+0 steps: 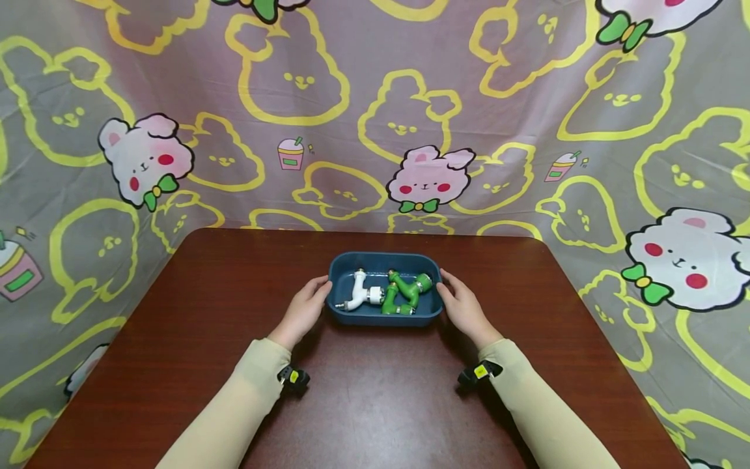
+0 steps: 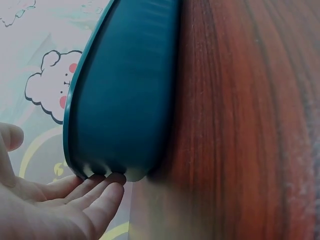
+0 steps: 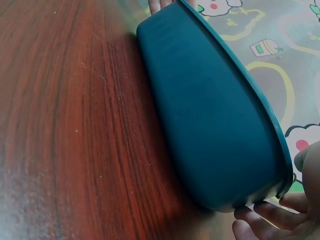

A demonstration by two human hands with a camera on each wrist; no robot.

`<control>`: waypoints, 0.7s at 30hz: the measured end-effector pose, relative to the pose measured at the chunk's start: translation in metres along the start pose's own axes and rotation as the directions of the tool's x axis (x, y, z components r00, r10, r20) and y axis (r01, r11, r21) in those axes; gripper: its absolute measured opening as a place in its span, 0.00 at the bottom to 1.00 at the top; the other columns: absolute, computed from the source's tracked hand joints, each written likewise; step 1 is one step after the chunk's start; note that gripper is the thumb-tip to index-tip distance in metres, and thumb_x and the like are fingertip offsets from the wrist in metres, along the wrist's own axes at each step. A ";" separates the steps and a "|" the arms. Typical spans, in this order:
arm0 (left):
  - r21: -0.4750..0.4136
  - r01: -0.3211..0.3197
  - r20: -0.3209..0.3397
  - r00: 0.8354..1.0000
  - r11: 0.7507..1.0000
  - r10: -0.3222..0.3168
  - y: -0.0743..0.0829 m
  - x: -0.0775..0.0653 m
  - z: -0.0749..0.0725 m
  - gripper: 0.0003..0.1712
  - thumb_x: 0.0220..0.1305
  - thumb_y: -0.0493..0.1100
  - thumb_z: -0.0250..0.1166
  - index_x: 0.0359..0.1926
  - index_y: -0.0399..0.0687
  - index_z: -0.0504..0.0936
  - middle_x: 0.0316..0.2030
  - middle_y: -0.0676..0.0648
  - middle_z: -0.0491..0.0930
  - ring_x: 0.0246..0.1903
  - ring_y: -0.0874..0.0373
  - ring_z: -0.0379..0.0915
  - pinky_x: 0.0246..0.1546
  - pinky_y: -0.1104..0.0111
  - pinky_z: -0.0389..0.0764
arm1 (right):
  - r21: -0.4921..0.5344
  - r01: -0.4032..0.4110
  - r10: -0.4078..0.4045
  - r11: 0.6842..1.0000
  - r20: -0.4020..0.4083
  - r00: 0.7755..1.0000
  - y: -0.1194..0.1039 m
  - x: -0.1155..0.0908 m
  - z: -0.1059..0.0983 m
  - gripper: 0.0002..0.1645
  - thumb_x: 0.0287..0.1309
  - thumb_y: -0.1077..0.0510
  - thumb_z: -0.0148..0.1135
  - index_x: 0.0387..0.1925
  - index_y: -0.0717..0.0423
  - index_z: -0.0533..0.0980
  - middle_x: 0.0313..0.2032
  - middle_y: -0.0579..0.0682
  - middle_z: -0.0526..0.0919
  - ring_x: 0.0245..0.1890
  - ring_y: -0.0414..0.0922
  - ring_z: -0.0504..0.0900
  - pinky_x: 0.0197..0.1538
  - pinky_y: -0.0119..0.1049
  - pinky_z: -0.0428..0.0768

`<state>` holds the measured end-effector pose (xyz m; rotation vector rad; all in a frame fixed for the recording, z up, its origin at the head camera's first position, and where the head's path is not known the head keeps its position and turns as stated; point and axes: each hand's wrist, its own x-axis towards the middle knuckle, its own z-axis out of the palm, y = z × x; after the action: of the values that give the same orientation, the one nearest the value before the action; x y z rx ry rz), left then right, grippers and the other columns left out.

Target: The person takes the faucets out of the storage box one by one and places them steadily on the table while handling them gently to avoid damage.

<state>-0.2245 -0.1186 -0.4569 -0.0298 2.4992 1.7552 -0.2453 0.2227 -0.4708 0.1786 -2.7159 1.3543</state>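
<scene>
A blue plastic tub (image 1: 383,320) sits on the table between both hands. Inside it, a white plastic tap (image 1: 359,294) lies at the left, and green taps (image 1: 404,292) overlap each other at the right. My left hand (image 1: 305,309) touches the tub's left end; in the left wrist view its fingertips (image 2: 116,178) press the end wall below the rim, with the thumb held apart. At the opposite end is my right hand (image 1: 464,306). Its fingers (image 3: 272,215) lie against that wall in the right wrist view, the thumb near the rim.
The brown wooden table (image 1: 363,391) carries the tub toward its far side. A patterned curtain (image 1: 351,130) hangs behind the table and along both sides. Each wrist wears a small black camera (image 1: 294,378), close over the tabletop.
</scene>
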 end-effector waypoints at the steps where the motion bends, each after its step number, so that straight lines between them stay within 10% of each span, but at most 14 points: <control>1: 0.008 -0.005 -0.001 1.000 1.000 0.005 0.000 -0.001 0.000 0.32 0.81 0.53 0.49 0.76 0.41 0.65 0.74 0.36 0.66 0.70 0.40 0.69 0.70 0.46 0.70 | 0.000 0.000 0.000 1.000 0.000 1.000 0.000 0.000 0.000 0.30 0.79 0.56 0.50 0.75 0.63 0.64 0.66 0.67 0.76 0.63 0.60 0.79 0.69 0.55 0.73; 21: 0.112 -0.040 0.013 0.999 0.993 0.039 0.000 -0.009 -0.002 0.33 0.81 0.55 0.49 0.75 0.39 0.65 0.74 0.35 0.67 0.74 0.41 0.62 0.74 0.46 0.64 | 0.010 0.005 -0.006 1.000 0.016 1.000 0.001 -0.010 -0.005 0.30 0.78 0.56 0.52 0.75 0.63 0.65 0.66 0.66 0.77 0.62 0.59 0.80 0.69 0.54 0.73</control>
<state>-0.2152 -0.1207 -0.4556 0.0362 2.6040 1.6202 -0.2351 0.2275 -0.4700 0.1981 -2.7201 1.3703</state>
